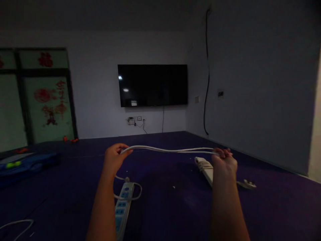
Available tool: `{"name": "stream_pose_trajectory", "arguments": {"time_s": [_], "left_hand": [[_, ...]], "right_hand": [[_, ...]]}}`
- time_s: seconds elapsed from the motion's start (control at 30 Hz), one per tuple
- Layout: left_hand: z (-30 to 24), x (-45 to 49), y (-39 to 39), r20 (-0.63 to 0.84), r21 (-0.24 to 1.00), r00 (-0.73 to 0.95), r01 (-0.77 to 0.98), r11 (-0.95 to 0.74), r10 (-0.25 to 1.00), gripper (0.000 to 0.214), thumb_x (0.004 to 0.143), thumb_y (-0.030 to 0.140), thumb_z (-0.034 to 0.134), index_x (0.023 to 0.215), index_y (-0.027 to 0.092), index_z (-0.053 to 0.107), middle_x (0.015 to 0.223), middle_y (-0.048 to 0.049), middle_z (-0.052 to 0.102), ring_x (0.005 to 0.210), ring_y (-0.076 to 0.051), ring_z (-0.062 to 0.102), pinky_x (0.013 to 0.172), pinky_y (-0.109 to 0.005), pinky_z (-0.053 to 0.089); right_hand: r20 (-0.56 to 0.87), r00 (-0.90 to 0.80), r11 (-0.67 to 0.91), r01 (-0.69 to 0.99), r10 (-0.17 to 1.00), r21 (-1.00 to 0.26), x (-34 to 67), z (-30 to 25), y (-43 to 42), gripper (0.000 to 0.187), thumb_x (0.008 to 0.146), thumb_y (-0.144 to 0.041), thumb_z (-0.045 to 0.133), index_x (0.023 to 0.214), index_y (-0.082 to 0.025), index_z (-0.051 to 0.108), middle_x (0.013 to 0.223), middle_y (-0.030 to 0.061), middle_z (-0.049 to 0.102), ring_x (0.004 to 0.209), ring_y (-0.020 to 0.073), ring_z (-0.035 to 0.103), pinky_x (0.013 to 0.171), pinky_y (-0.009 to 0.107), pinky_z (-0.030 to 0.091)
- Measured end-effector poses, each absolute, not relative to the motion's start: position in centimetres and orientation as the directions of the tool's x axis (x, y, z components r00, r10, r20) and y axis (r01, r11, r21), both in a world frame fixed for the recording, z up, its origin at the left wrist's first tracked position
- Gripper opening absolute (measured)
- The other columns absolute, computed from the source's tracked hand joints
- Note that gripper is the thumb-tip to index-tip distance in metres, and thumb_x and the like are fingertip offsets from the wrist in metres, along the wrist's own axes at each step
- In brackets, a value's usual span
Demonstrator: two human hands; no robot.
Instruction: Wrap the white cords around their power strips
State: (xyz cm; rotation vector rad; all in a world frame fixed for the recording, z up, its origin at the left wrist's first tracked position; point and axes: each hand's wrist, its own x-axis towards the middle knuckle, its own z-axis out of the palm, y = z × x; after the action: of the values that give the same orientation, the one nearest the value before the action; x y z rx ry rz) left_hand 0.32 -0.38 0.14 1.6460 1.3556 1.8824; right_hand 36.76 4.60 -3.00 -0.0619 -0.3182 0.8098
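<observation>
Both hands are raised over a dark purple floor mat (175, 207) and stretch a white cable (170, 150) between them. My left hand (114, 160) pinches the cable's left end, and my right hand (224, 162) is closed round its right end. A loop of the cable hangs down from my left hand to a white power strip with blue sockets (122, 207) lying on the mat below my left arm. A second white power strip with wound cord (204, 167) lies just behind my right hand. A white plug (248, 184) rests on the mat to the right of that wrist.
A black television (152, 85) hangs on the far wall above a wall socket (136, 119). A blue bag (27, 164) lies at the left, near a glass door with red paper cut-outs (47, 100). Another white cable (17, 226) curls at the lower left.
</observation>
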Motion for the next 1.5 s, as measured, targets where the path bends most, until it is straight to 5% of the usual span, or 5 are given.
{"name": "stream_pose_trajectory", "arguments": {"time_s": [0.53, 0.9, 1.13, 1.27, 1.5], "left_hand": [[2.9, -1.1, -3.9, 0.329, 0.504, -0.807, -0.288, -0.814, 0.490, 0.020, 0.043, 0.008, 0.069, 0.051, 0.016, 0.052, 0.035, 0.0110, 0.044, 0.029, -0.002, 0.027, 0.029, -0.017, 0.018], [3.2, 0.2, -4.3, 0.430, 0.481, -0.707, -0.348, -0.805, 0.562, 0.018, 0.049, 0.008, 0.066, 0.051, 0.015, 0.050, 0.035, 0.0123, 0.037, 0.027, 0.000, 0.023, 0.029, -0.017, 0.015], [3.8, 2.7, -4.9, 0.467, 0.486, -0.665, -0.357, -0.798, 0.583, 0.017, 0.050, 0.008, 0.066, 0.051, 0.015, 0.051, 0.035, 0.0122, 0.036, 0.028, -0.001, 0.024, 0.029, -0.017, 0.014], [3.8, 3.5, -4.9, 0.477, 0.508, -0.649, -0.346, -0.789, 0.592, 0.015, 0.053, 0.010, 0.066, 0.052, 0.015, 0.051, 0.036, 0.0121, 0.035, 0.028, -0.001, 0.024, 0.029, -0.018, 0.014], [3.0, 2.2, -3.8, 0.544, 0.643, -0.579, -0.177, -0.745, 0.607, 0.020, 0.051, 0.019, 0.073, 0.066, 0.014, 0.060, 0.040, 0.0110, 0.042, 0.032, -0.002, 0.029, 0.034, -0.017, 0.019]], "right_hand": [[0.317, 0.429, 0.411, -0.147, 0.846, -0.899, 30.5, -4.4, 8.7, 0.031, 0.059, -0.009, 0.060, 0.089, -0.014, 0.061, 0.066, 0.0017, 0.066, 0.044, 0.0089, 0.052, 0.041, 0.019, 0.038], [0.263, -0.072, 0.254, 0.588, 0.962, -0.768, 24.4, -6.2, 9.3, 0.009, 0.064, -0.013, 0.061, 0.065, -0.016, 0.069, 0.070, 0.0076, 0.068, 0.082, 0.0240, 0.062, 0.070, 0.029, 0.042], [0.368, -0.531, 0.560, 0.258, 0.763, -0.788, 19.9, -2.1, 5.0, 0.047, 0.090, -0.044, 0.029, 0.125, -0.018, 0.047, 0.121, 0.0103, 0.055, 0.108, 0.0183, 0.052, 0.088, 0.033, 0.040], [0.576, -0.687, 0.630, -0.219, 0.443, -0.745, 17.1, 0.0, 1.2, 0.066, 0.071, -0.048, 0.063, 0.126, -0.018, 0.042, 0.107, 0.0089, 0.061, 0.098, 0.0181, 0.056, 0.083, 0.031, 0.043], [0.652, -0.358, 0.654, -0.133, 0.669, -0.745, 16.8, 0.8, 0.0, 0.024, 0.080, -0.040, 0.052, 0.086, -0.017, 0.056, 0.052, -0.0094, 0.035, 0.039, 0.0032, 0.029, 0.037, 0.015, 0.026]]}}
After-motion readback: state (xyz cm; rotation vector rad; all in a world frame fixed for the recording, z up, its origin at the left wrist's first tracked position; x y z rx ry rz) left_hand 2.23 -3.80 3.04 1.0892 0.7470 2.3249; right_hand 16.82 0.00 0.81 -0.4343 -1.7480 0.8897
